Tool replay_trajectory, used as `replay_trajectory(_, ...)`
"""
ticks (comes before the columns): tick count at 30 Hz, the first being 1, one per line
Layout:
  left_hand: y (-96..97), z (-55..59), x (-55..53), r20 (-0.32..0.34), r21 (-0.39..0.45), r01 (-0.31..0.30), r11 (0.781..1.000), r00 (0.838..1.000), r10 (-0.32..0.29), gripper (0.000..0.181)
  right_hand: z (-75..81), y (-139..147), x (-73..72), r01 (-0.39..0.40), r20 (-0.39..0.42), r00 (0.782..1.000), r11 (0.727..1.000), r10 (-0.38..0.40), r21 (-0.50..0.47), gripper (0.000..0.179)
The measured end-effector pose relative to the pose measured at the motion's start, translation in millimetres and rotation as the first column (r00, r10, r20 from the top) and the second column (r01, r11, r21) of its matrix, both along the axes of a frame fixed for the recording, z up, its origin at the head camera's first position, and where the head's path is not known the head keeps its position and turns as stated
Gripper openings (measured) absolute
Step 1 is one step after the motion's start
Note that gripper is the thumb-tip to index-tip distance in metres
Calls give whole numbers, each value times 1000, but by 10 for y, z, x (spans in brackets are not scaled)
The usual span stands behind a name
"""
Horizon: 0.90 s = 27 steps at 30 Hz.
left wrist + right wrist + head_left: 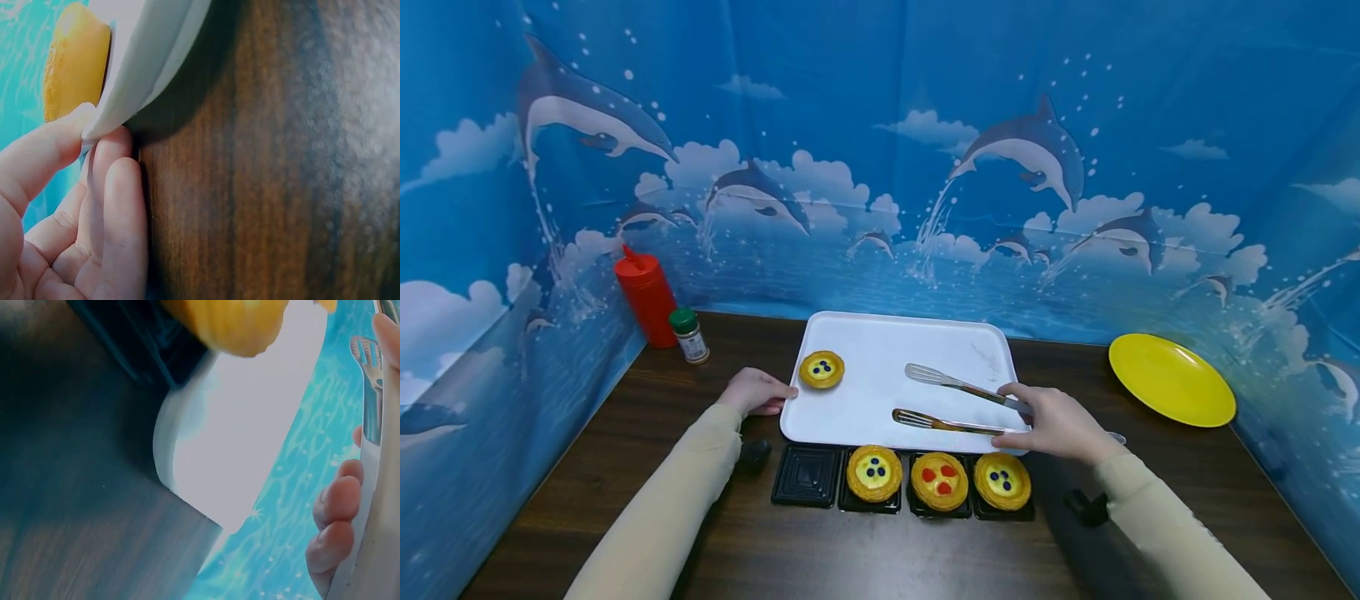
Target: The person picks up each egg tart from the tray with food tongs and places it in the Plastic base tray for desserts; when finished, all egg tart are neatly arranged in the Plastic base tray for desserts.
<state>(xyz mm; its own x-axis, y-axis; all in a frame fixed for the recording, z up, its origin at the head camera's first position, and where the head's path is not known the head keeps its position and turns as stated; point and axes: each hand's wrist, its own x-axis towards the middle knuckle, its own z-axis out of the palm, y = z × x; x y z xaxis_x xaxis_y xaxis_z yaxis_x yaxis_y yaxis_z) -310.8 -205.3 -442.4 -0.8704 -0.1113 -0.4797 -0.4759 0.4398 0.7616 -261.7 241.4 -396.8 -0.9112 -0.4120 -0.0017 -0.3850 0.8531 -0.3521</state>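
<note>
My left hand (756, 392) pinches the left rim of a white tray (872, 400), thumb on top and fingers beneath in the left wrist view. On the tray near that hand sits an egg tart (822, 369) with dark berry-like dots. My right hand (1060, 423) grips metal tongs (970, 388), their two slotted ends spread apart over the tray with nothing between them. Along the tray's front edge stand black square holders. Three carry tarts: a dark-dotted one (874, 473), a red-topped one (939, 481) and another dark-dotted one (1002, 481). The leftmost holder (806, 477) is bare.
A red squeeze bottle (646, 297) and a green-capped shaker (689, 336) stand at the back left. To the right lies a yellow plate (1172, 380). A blue dolphin-print curtain (880, 167) encloses the back and sides of the dark wooden table (880, 558).
</note>
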Motion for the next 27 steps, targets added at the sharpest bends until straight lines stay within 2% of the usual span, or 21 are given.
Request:
replay_trajectory(7, 5, -54, -24, -33, 9, -2, 1000, 999, 2, 35, -14, -20, -169, -8, -9, 1000, 1000, 8, -15, 69)
replay_trajectory(15, -7, -95, -58, -26, -1, -7, 1000, 1000, 7, 35, -31, -72, -370, 8, 10, 1000, 1000, -8, -9, 71)
replay_trajectory(20, -9, -97, -64, -26, -9, -9, 1000, 1000, 9, 34, -52, -174, -468, -5, 27, 1000, 1000, 5, -29, 70)
replay_trajectory(27, 0, -94, -47, -24, -7, -21, 1000, 1000, 21, 33, -108, -353, -614, -11, 45, 999, 1000, 12, -5, 71)
